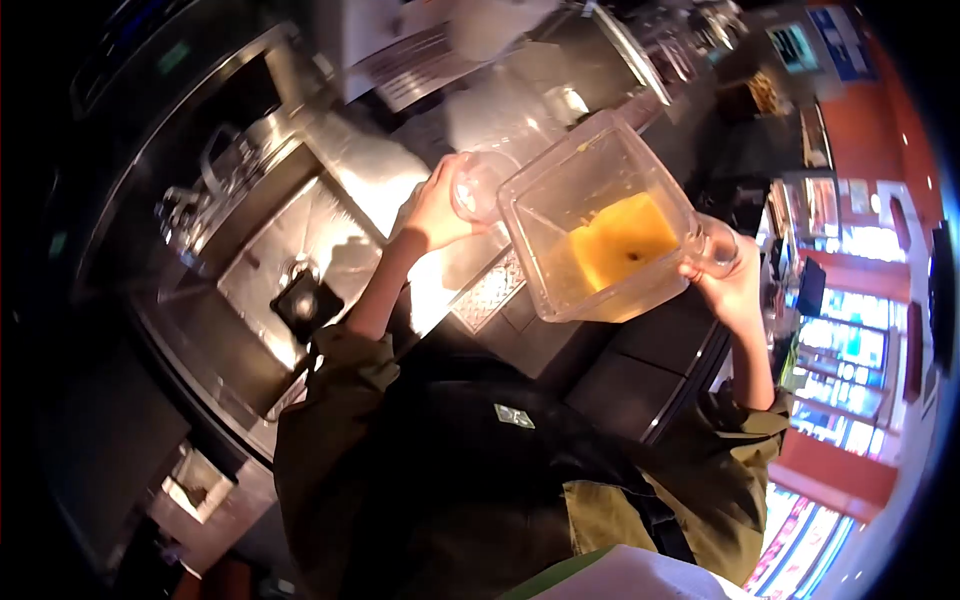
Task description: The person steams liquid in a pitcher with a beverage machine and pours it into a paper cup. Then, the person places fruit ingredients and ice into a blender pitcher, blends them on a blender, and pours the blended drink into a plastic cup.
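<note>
My right hand (725,275) is wrapped around the handle of a clear, square-mouthed blender jug (545,255). The jug is tilted, with its open mouth toward me. Thick yellow-orange liquid (620,240) lies inside, with a small dark spot in it. To the left of the jug, my left hand (437,210) grips a clear cup (482,187) by its side. The cup is close to the jug's rim; whether they touch I cannot tell. How much is in the cup is hard to make out.
Below the cup is a shiny metal counter (375,180) with a perforated drain grate (490,292). A steel sink (250,265) holding a dark square object (307,303) lies to the left. Metal containers and a tub of brown pieces (762,92) stand at the back right.
</note>
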Tool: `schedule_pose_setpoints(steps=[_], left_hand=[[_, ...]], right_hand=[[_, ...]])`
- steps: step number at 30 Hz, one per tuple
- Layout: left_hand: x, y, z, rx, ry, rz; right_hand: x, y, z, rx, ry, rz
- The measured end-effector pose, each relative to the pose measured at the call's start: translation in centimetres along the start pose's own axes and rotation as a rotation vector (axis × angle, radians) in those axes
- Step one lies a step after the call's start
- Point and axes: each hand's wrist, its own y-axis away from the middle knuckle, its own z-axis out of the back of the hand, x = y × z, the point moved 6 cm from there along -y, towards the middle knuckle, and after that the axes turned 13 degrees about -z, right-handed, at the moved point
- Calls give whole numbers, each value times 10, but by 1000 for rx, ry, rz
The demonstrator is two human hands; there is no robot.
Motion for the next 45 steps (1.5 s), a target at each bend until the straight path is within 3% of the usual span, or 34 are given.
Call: schedule_pose_setpoints(steps=[3, 6, 10, 11, 14, 19, 22, 24, 30, 33, 40, 45], left_hand=[[-13, 57, 56, -30, -142, -45], [-19, 101, 101, -21, -278, 34], [-23, 143, 138, -143, -326, 39], [-20, 152, 144, -164, -334, 22], [-11, 174, 155, -235, -386, 2], [2, 193, 165, -280, -398, 13], [10, 198, 164, -306, -371, 12], [16, 200, 166, -316, -325, 27], [23, 201, 155, -309, -284, 13], [29, 197, 149, -274, -320, -18], [36, 199, 140, -332, -229, -30], [38, 201, 137, -345, -228, -47]], right_hand=[[42, -17, -43, 161, 136, 81], [74, -27, -91, 306, 204, 80], [126, -29, -142, 423, 404, 219], [140, -27, -155, 427, 434, 304], [163, -22, -185, 429, 624, 250], [188, -2, -218, 380, 782, 606], [188, -8, -227, 401, 810, 487], [188, -2, -231, 376, 860, 585], [191, -13, -238, 349, 863, 494], [195, 5, -246, 382, 942, 682], [186, -6, -244, 349, 950, 496], [187, 0, -245, 371, 993, 518]])
